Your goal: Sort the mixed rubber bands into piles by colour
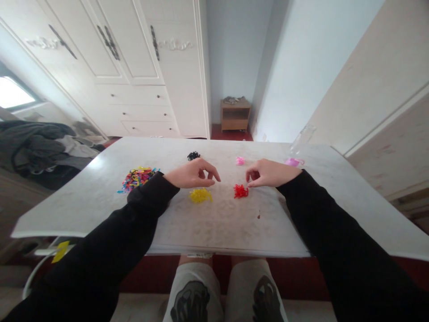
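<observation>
A white wardrobe and wooden nightstand stand by pale blue walls on red flooring.

- One left hand and one right hand.
- Four single-colour piles of small pieces: black pile, yellow pile, pink pile, red pile.
- One mixed-colour pile.
- One lilac item.
- One clear container.
- One wooden nightstand.

A yellow pile nearside of the left hand, a black pile beyond it, a multicoloured pile — blue, red, yellow — to its left. Beside the right hand, a red pile; beyond that hand, a pink pile. Black sleeves behind both.
</observation>
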